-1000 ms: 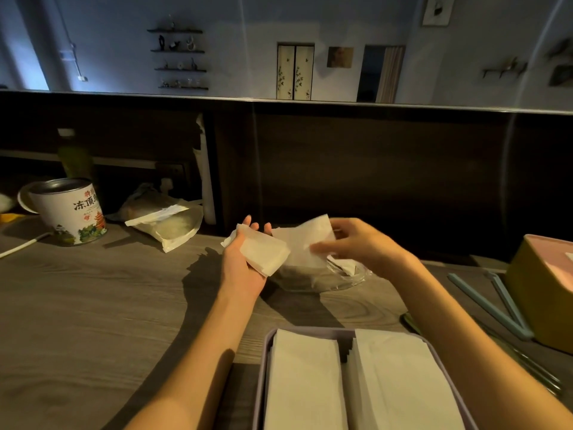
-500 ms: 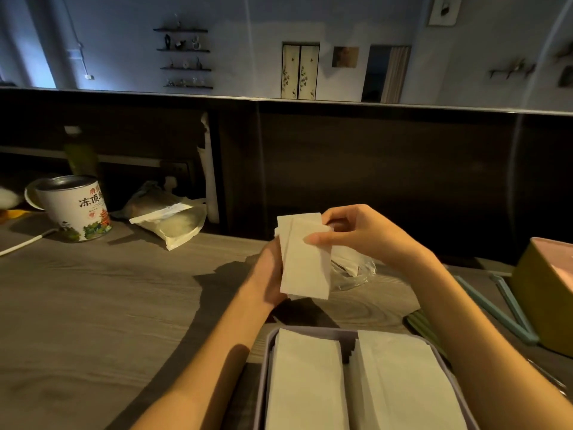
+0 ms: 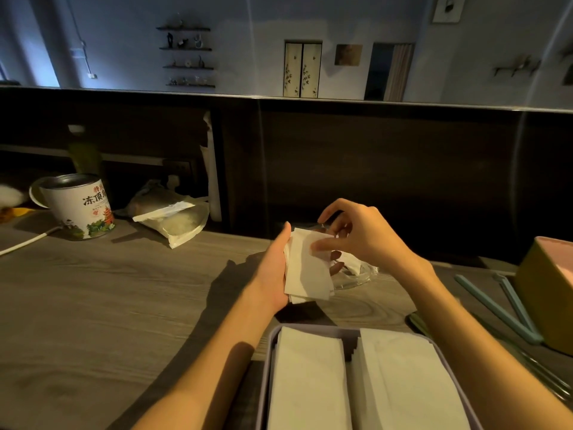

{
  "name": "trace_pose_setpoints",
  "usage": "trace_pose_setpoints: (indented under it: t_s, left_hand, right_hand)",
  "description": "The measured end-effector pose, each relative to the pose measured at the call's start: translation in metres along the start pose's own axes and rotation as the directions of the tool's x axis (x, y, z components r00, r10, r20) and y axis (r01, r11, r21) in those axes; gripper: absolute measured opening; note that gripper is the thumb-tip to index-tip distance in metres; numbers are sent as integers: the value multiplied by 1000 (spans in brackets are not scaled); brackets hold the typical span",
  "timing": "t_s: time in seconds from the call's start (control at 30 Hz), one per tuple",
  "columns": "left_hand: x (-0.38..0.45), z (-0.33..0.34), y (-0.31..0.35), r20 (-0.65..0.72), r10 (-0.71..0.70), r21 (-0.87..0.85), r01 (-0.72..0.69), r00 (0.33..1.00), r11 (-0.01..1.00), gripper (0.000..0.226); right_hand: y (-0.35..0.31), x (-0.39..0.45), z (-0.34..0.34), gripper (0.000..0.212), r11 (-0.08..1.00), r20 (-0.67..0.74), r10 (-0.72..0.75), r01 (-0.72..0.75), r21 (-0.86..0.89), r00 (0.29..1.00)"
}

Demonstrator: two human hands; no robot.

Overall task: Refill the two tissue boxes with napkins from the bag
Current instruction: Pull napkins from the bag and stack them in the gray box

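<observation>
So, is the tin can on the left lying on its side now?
No, the tin can stands upright on the wooden table, its open top facing up.

Two hands (image 3: pixel 273 271) (image 3: pixel 362 237), two tissue boxes (image 3: pixel 268 367) (image 3: pixel 548 293), one tin (image 3: pixel 79 207).

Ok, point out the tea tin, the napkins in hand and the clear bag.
tea tin (image 3: pixel 81 209), head view, printed side wall.
napkins (image 3: pixel 307 271), head view, front sheet.
clear bag (image 3: pixel 356 273), head view, crumpled plastic right of the napkins.

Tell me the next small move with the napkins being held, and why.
Probably lower the small napkin stack toward the open lavender tissue box just below. The left hand cradles it, the right hand pinches its top corner, and the box's two rows show a gap between them.
</observation>
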State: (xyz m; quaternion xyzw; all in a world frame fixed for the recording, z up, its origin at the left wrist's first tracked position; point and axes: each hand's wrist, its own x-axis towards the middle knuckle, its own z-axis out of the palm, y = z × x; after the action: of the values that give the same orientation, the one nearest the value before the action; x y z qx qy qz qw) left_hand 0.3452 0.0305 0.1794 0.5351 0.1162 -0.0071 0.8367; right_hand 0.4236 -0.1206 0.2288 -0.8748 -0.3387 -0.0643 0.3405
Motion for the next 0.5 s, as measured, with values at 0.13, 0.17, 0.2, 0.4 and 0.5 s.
trace_pose_setpoints:
  t_s: [0.13, 0.17, 0.2, 0.4, 0.5]
  left_hand:
    - [2, -2, 0, 107, -18, 11, 17, 994, 1000, 67]
    - [3, -2, -1, 132, -21, 18, 19, 991, 1000, 71]
    - [4, -2, -2, 151, -23, 26, 20, 988, 999, 76]
    - [0, 0, -1, 249, -67, 87, 46, 966, 995, 75]
    - [-6, -5, -3, 212, -12, 170, -25, 977, 985, 54]
  right_hand:
    - [0, -1, -2, 38, 997, 60, -70, 67, 42, 996]
    - [1, -1, -1, 38, 998, 57, -67, 66, 16, 996]
    - [1, 0, 0, 38, 998, 59, -61, 61, -9, 996]
    - [1, -4, -1, 45, 995, 225, 11, 12, -102, 974]
    - [2, -15, -6, 25, 997, 178, 47, -34, -74, 983]
